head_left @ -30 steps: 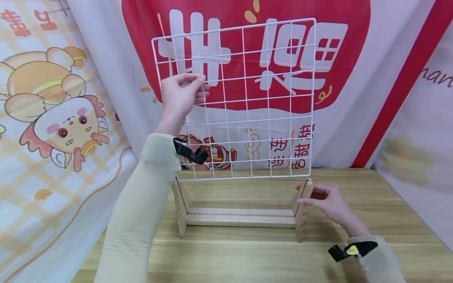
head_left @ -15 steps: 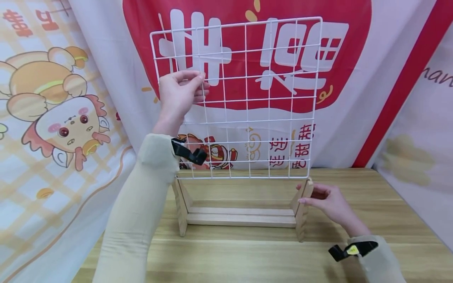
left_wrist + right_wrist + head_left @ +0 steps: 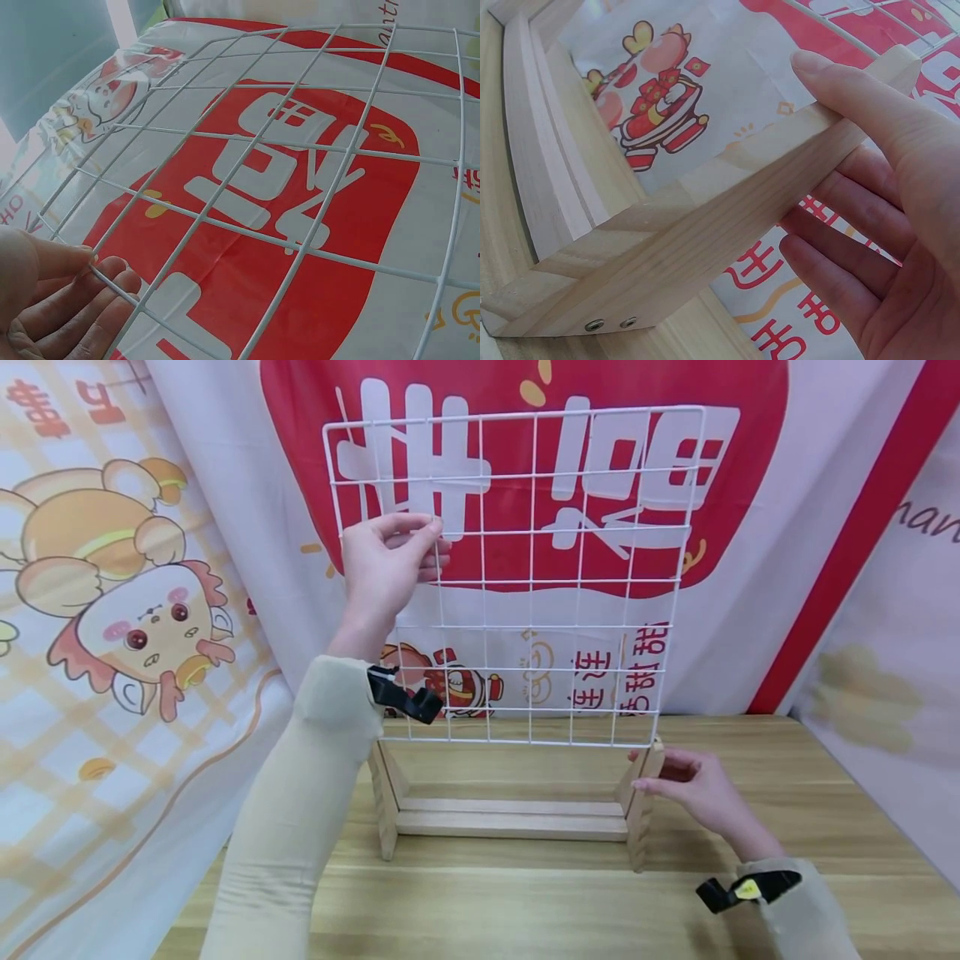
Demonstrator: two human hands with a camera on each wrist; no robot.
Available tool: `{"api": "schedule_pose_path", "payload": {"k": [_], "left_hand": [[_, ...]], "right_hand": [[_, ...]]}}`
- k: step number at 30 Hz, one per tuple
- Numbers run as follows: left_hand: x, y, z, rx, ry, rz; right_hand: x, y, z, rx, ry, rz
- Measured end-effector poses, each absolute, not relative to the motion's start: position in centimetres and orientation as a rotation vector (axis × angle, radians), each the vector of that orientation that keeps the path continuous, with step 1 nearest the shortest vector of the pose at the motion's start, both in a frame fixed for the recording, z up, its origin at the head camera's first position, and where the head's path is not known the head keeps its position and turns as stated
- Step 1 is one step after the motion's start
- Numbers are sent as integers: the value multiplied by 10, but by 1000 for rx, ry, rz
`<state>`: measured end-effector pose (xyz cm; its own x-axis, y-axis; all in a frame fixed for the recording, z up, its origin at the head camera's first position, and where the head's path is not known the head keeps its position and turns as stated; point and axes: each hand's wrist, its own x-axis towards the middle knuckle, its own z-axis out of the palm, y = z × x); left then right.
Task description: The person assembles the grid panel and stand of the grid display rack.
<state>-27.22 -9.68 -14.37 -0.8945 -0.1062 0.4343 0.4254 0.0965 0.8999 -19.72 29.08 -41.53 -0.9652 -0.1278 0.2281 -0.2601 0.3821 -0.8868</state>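
A white wire grid panel stands above a light wooden stand, its lower edge level with the tops of the two uprights. Whether that edge sits in them I cannot tell. My left hand pinches one wire in the upper left part of the grid between thumb and fingers, as the left wrist view also shows. Down at the right, my right hand grips the stand's right upright, thumb on the near side and fingers behind. Two metal screw heads show low on that upright.
A wood-grain tabletop carries the stand. Behind hangs a white cloth with a red printed sign. Printed cloths also hang at the left and right. Each wrist wears a black strap with a camera mount.
The grid's top right corner has swung to the right and slightly down, while its top left corner has risen a little. The right hand and the stand have stayed in place.
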Motion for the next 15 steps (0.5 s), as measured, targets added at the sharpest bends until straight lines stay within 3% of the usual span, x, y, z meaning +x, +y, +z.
{"api": "schedule_pose_path", "payload": {"k": [15], "left_hand": [[-265, -97, -151, -346, -2007, -1701]], "right_hand": [[-198, 291, -418, 364, -2482, 1646]]}}
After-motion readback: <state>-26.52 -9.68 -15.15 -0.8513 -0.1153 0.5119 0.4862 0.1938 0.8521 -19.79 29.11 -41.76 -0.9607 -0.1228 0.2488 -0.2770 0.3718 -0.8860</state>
